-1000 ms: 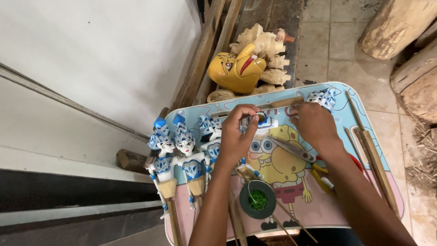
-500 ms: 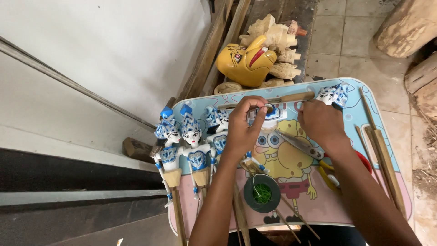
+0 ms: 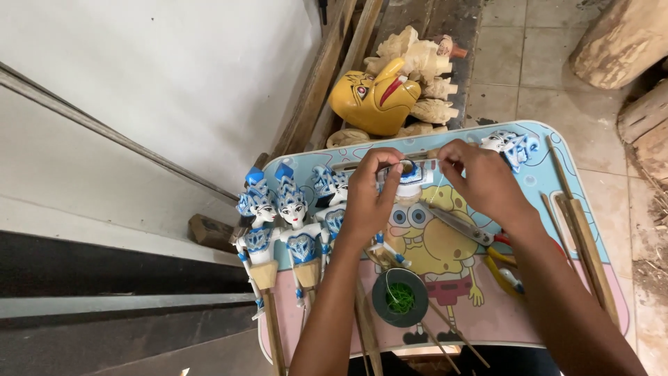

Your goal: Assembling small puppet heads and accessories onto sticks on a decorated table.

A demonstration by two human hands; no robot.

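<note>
On the cartoon-printed lap tray, painted rod puppets lie along its left edge, out of the way. Near the tray's far rim, the left hand pinches a small blue-and-white puppet piece, steadying it. The right hand pinches beside it, apparently drawing thread. Scissors lie under the right wrist, within reach.

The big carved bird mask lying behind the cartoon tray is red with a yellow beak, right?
Not quite. The head view shows the colours the other way round: the big carved bird mask lying behind the cartoon-printed lap tray is yellow with a red beak. It does lie behind the tray, next to unpainted pale carved wooden figures.
</note>
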